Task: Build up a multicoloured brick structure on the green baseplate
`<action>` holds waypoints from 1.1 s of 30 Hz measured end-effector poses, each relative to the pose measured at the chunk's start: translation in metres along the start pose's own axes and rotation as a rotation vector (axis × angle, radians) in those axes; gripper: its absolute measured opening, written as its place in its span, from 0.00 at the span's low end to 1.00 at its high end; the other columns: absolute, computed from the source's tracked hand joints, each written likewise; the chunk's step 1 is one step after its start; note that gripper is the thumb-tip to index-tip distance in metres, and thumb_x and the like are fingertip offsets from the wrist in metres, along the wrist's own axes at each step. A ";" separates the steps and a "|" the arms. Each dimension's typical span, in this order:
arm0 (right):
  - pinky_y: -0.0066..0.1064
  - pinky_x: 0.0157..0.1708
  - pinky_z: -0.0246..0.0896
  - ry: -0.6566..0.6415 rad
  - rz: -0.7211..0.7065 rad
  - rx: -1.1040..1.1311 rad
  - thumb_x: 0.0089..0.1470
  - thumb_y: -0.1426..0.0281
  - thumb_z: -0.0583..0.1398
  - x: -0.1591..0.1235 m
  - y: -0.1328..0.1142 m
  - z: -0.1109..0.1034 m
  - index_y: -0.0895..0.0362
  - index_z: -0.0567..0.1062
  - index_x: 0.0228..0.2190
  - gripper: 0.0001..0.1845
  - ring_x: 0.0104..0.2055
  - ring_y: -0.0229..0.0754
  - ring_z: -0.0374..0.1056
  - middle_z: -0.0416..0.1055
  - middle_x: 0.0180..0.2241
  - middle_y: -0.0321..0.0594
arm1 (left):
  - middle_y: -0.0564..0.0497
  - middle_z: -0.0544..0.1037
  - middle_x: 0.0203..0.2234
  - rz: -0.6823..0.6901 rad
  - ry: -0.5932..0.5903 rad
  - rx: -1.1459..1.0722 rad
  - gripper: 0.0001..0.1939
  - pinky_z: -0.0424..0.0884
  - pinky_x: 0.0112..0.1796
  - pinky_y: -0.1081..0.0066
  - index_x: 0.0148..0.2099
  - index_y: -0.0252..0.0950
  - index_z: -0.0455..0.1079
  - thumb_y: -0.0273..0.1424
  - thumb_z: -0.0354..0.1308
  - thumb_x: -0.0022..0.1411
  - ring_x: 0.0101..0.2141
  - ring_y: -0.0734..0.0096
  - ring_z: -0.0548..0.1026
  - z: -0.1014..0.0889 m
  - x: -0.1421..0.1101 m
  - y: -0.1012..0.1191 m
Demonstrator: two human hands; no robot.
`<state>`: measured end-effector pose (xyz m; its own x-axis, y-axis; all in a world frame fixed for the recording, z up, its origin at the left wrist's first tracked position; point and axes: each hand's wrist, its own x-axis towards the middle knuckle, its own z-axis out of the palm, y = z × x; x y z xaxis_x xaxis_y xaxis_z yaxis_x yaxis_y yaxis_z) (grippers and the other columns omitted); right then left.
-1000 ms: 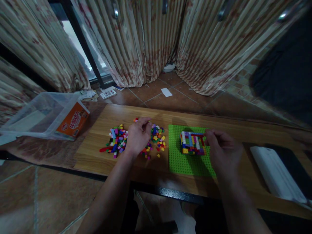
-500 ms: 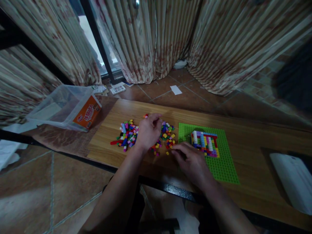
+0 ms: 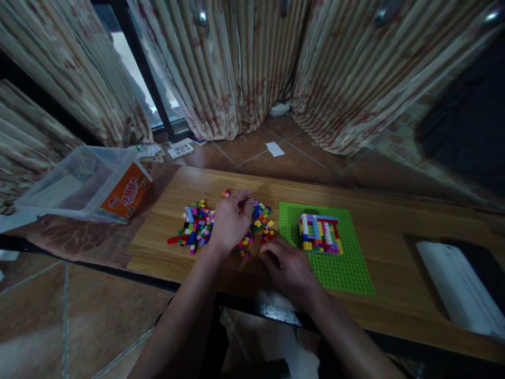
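My left hand point(image 3: 232, 218) hovers over a pile of small coloured building bricks point(image 3: 199, 226), its fingers curled toward the thumb. What those fingers hold, if anything, is hidden. My right hand point(image 3: 294, 268) is low at the pile's right front edge, fingertips and thumb closed on a small yellow brick. To its right lies a green studded baseplate point(image 3: 347, 263). On that stands a low block structure point(image 3: 320, 233) of mixed colours, with rows of white, blue and red bricks on top. Part of the pile is covered by my left hand.
The wooden board point(image 3: 158, 252) carries the bricks and baseplate. At the left is a clear plastic bin point(image 3: 79, 210) with an orange label. A white device point(image 3: 453, 289) lies at the right. Curtains point(image 3: 252, 68) hang beyond, and papers lie on the tiled floor.
My right hand has moved left from the block structure to the pile's edge, where its fingers have closed at a yellow brick. My left hand stays over the pile. The view shifted briefly.
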<state>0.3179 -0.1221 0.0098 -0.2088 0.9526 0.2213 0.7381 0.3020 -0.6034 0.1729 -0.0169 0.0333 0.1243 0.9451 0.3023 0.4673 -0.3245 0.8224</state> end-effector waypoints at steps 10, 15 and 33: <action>0.33 0.36 0.69 0.494 0.305 0.253 0.56 0.62 0.60 -0.010 0.044 -0.075 0.52 0.80 0.36 0.10 0.37 0.42 0.74 0.78 0.37 0.39 | 0.48 0.82 0.37 0.002 -0.030 0.090 0.12 0.74 0.40 0.69 0.45 0.36 0.75 0.32 0.54 0.63 0.36 0.68 0.79 0.004 -0.001 0.005; 0.38 0.40 0.68 0.522 0.476 0.073 0.54 0.63 0.59 -0.019 0.080 -0.090 0.55 0.81 0.35 0.13 0.37 0.45 0.74 0.79 0.36 0.43 | 0.48 0.81 0.37 -0.002 -0.059 0.101 0.13 0.74 0.41 0.69 0.44 0.35 0.75 0.33 0.53 0.63 0.36 0.67 0.79 0.006 -0.001 0.006; 0.34 0.31 0.64 0.505 0.560 0.049 0.49 0.60 0.61 -0.007 0.080 -0.082 0.56 0.79 0.30 0.13 0.28 0.42 0.70 0.77 0.27 0.41 | 0.47 0.82 0.36 -0.007 -0.095 0.165 0.14 0.73 0.40 0.69 0.45 0.35 0.75 0.34 0.52 0.63 0.35 0.67 0.79 0.006 0.000 0.004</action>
<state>0.4305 -0.1074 0.0229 0.5175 0.8348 0.1881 0.6151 -0.2101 -0.7599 0.1803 -0.0183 0.0338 0.1988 0.9494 0.2432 0.6050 -0.3141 0.7316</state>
